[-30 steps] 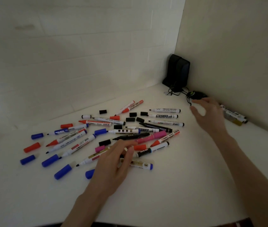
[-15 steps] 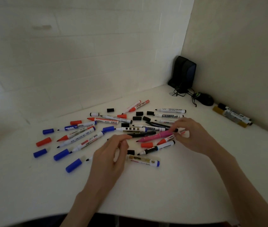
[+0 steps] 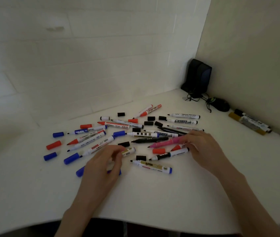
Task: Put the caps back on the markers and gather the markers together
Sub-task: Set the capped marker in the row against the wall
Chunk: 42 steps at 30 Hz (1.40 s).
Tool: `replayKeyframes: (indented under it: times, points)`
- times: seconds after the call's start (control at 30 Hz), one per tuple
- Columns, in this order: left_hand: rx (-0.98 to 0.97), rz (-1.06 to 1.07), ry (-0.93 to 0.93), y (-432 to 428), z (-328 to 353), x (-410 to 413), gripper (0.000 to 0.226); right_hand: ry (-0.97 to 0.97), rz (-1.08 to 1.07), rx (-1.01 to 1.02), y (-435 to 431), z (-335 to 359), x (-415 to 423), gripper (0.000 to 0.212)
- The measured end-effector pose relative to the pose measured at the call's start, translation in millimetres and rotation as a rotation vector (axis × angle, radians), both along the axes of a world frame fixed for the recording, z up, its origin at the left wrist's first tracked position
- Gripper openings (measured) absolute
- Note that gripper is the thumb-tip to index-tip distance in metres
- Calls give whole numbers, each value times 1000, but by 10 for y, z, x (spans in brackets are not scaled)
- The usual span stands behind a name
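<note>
— Pink marker (image 3: 166, 142): your right hand (image 3: 202, 147) has it, fingers curled round the rear end. It's uncapped, tip pointing left, low over the white table (image 3: 170, 194) in the middle of the pile.

— And your left hand (image 3: 103, 163)? Its fingers curl over one end of a gold-label marker (image 3: 128, 151), and the rest sticks out to the right. It's blurry there, but it reads as a pinch.

— Agreed. A blue cap (image 3: 79, 172) pokes out from under that hand on the left side.

— Just below your pink one there's a red cap (image 3: 158, 150), loose, w/ a black cap (image 3: 141, 157) nearby. In front of those lies a blue-ended marker (image 3: 153, 166), uncapped, black tip to the left.

— Most others are uncapped too, e.g. the black marker (image 3: 150, 139) just above the pink, and the white-barrel ones fanned out behind. Caps are scattered: blue and red toward your left, black mixed in near the back.

— A few capped markers (image 3: 248, 123) lie together along the right wall, well apart from the pile.

— In the corner there's a black speaker (image 3: 199, 77), w/ a black mouse (image 3: 221, 104) beside it and cables between.
</note>
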<state>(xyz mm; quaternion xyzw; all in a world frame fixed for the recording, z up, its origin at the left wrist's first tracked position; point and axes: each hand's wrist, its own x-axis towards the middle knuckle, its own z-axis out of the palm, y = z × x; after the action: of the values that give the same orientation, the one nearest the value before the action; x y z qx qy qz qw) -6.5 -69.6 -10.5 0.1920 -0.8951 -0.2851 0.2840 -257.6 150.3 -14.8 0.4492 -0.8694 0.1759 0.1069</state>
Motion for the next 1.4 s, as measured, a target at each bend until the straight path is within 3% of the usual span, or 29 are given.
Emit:
replayKeyframes:
  times: [0.23, 0.5, 0.7, 0.8, 0.93, 1.03, 1.4]
  points:
    - [-184, -178, -83, 302, 72, -752, 28, 50, -58, 83, 132, -33, -164, 26]
    - [-414, -199, -285, 343, 24, -1227, 32, 47, -134, -147, 226, -107, -146, 22]
    - [-436, -233, -389, 321, 58, -1250, 36, 28, -151, -239, 196, -162, -147, 20]
    - [-297, -256, -267, 303, 65, -1178, 27, 29, -93, -289, 175, -130, -94, 16]
    - [173, -297, -32, 276, 162, -971, 19, 59, 4, -371, 126, -26, 43, 21]
    - [378, -368, 80, 233, 196, -791, 21, 117, 87, -418, 44, 51, 172, 24]
    - [359, -282, 79, 128, 149, -661, 29, 295, 115, -359, -190, 161, 495, 31]
